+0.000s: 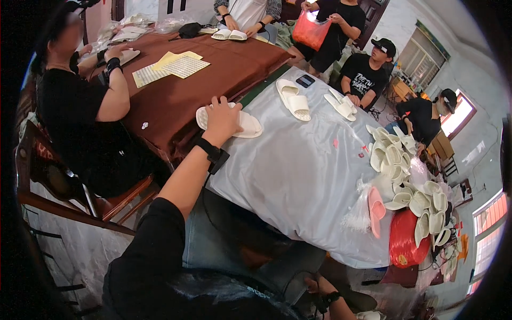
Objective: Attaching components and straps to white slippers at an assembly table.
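With the left hand (221,120) spread flat on the pale slipper pair (230,122) at the upper middle of the frame, near the grey bench (298,170) edge, the pair is best kept pinned and squared, while the right hand (314,285), at the lower edge, is too hidden to judge.

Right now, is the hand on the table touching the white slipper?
Touching. The head view shows the left hand lying flat on top of the white slipper, covering its middle, with no gap between them.
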Tool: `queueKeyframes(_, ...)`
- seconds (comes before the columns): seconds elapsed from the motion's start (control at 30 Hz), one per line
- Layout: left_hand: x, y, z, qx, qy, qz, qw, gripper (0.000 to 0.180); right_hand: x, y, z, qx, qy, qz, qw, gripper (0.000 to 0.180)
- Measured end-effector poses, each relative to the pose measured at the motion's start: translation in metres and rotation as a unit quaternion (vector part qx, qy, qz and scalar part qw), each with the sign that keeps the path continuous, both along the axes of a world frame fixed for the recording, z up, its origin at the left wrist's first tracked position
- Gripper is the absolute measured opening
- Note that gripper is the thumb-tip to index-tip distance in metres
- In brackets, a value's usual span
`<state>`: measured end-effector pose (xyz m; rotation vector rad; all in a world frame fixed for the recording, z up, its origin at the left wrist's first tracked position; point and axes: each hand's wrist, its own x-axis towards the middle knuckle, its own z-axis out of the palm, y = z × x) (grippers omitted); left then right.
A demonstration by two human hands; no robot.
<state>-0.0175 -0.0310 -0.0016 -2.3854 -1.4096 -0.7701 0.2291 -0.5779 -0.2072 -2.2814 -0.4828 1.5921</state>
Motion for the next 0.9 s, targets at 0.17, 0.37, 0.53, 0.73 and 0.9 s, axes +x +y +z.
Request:
queueKeyframes(0.17, -0.009, 0.014, -0.011, -0.083, -0.062, -0.094, 0.99, 0.06, -0.029, 0.071, 0.11, -0.039, -0.216, 0.392, 0.893, 0.052)
queueKeyframes(0.37, -0.009, 0.003, -0.006, -0.047, -0.226, -0.207, 0.951, 0.049, -0.057, 0.142, 0.181, 0.353, 0.074, 0.135, 0.923, 0.045)
queueKeyframes(0.53, 0.004, -0.035, 0.015, -0.038, -0.295, -0.333, 0.895, 0.047, -0.06, 0.216, 0.184, 0.566, -0.012, 0.008, 0.824, 0.062)
queueKeyframes(0.73, 0.032, -0.1, 0.01, -0.103, -0.277, -0.452, 0.842, 0.051, -0.072, 0.264, 0.182, 0.601, 0.09, -0.19, 0.771, 0.044)
queueKeyframes(0.9, 0.04, -0.117, 0.0, -0.168, -0.249, -0.522, 0.799, 0.053, -0.059, 0.247, 0.161, 0.589, 0.017, -0.243, 0.77, 0.033)
